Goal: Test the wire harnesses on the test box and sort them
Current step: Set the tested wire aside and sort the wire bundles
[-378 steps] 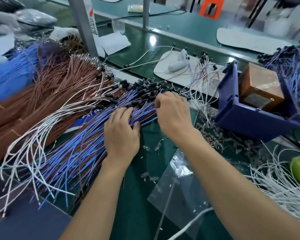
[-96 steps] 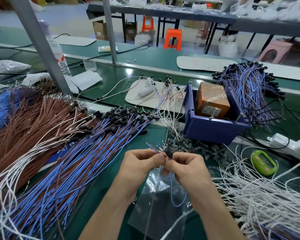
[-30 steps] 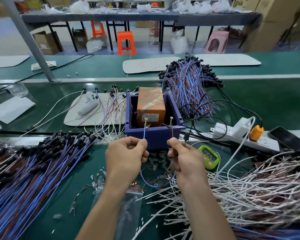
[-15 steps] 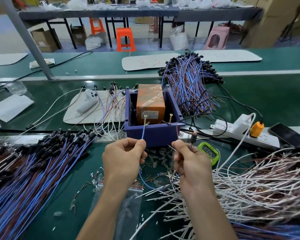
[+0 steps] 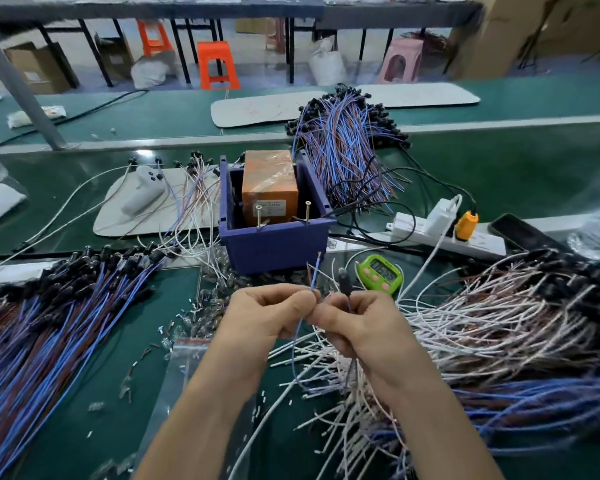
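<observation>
The person held one wire harness [image 5: 314,276] up in front of the test box [image 5: 274,245], low over the green bench [image 5: 84,410]. The left hand [image 5: 267,318] pinched the thin blue and brown wires just under their bare tips, with its fingers [image 5: 286,301] and thumb pressed tight on them. The right hand [image 5: 361,329] had its fingers curled round the same harness just under the black plug [image 5: 344,281], which stuck straight up. The two hands touched each other. The rest of the wire hung down in a loop between the wrists.

The bare tips pointed up toward the box but were apart from its two metal pins [image 5: 258,214]. So I thought the testing step was in hand for this one harness. Next, the tips would need to be spread, lifted, and set one on each pin. After that it would need sorting, maybe onto the pile behind the box [image 5: 343,150] or the big pile on the left [image 5: 49,323].
</observation>
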